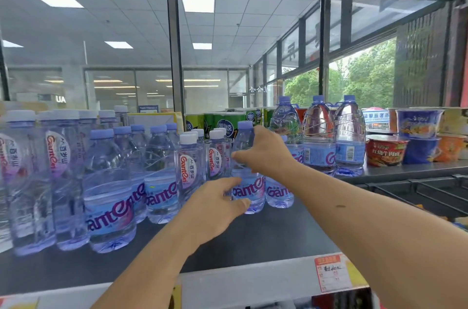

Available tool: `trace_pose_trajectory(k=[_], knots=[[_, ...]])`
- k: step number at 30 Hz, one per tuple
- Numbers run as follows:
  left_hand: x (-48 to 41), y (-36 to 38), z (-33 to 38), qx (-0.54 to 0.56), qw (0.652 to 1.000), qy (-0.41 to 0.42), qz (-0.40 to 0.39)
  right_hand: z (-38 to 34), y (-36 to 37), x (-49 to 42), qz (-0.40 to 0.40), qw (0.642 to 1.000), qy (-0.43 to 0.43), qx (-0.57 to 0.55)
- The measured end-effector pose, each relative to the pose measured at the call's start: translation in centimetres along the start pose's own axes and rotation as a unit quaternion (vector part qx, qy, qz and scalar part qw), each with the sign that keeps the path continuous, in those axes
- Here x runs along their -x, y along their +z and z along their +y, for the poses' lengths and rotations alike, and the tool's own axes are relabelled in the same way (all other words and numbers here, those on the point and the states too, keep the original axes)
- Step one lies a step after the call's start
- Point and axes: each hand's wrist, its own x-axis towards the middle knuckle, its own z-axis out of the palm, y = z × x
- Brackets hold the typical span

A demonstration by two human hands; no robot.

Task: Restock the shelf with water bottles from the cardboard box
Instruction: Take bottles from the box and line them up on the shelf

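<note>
A clear water bottle [247, 189] with a blue cap and blue Ganten label stands on the dark shelf [253, 238], mid-frame. My right hand [268, 154] grips its upper part just below the neck. My left hand [217, 205] holds its lower part at the label, fingers curled round the left side. A second small bottle [278, 194] stands right behind it to the right. Rows of similar bottles [109, 194] fill the shelf's left half. The cardboard box is out of view.
Three large blue-capped jugs [320, 139] stand at the back right. Instant noodle bowls [386, 150] are stacked further right. Green cans [220, 121] sit behind the bottles. A price tag [333, 272] hangs on the shelf's white front edge. Bare dark shelf lies before the held bottle.
</note>
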Motion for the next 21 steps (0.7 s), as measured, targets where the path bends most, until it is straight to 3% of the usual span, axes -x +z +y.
trace_pose_trajectory(k=[11,21], knots=[[6.5,-4.6,-1.0,-0.014,0.999,0.025,0.013,-6.1,-2.2,8.5,0.016,0.997,-0.036,-0.068],[11.5,-11.1,-5.2,0.007,0.999,0.013,0.049,-13.7,3.1,10.2,0.016,0.992,-0.042,-0.119]])
